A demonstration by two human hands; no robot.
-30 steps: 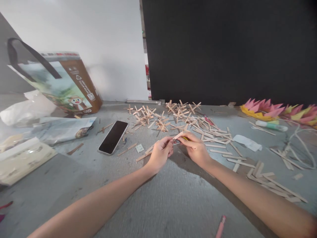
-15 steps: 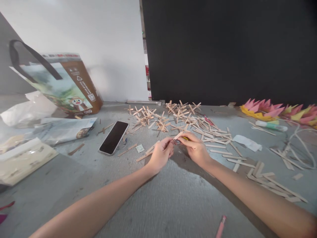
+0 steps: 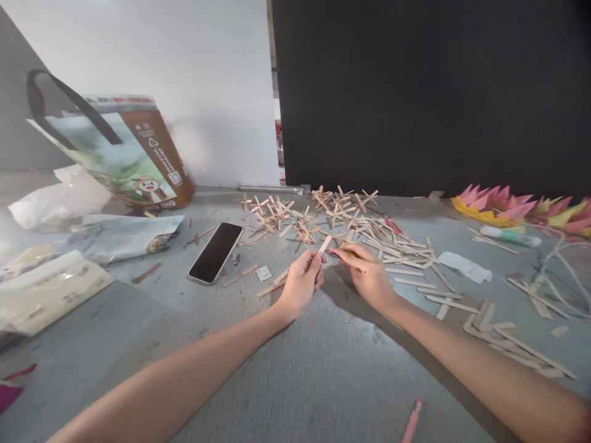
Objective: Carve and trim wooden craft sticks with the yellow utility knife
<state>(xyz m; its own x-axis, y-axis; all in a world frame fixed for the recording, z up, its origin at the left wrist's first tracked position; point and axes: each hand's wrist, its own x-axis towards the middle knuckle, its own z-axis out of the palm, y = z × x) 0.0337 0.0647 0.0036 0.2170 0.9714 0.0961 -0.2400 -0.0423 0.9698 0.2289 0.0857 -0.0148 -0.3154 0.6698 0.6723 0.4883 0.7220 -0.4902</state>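
My left hand [image 3: 301, 280] is closed around the lower end of a wooden craft stick [image 3: 325, 245], whose pale tip points up and slightly right. Just to its right, my right hand [image 3: 369, 274] is closed on a small yellow object [image 3: 351, 253]; most of it is hidden by the fingers, so its kind is unclear. A narrow gap separates the two hands. Behind them lies a heap of sticks joined into crosses [image 3: 302, 221]. Loose craft sticks [image 3: 410, 280] spread over the grey table beyond and beside my right arm.
A phone [image 3: 215, 253] lies left of my hands, near a small square packet [image 3: 263, 273]. A printed bag [image 3: 150, 154] and plastic packaging [image 3: 50, 286] occupy the left. Pink-and-yellow paper crowns [image 3: 496, 208], a glue stick [image 3: 510, 235] and a cable are at right; a pink pencil [image 3: 412, 421] lies in front.
The craft stick has swung more upright in my left hand. My right hand has drawn away from it slightly to the right. The view has shifted a little.
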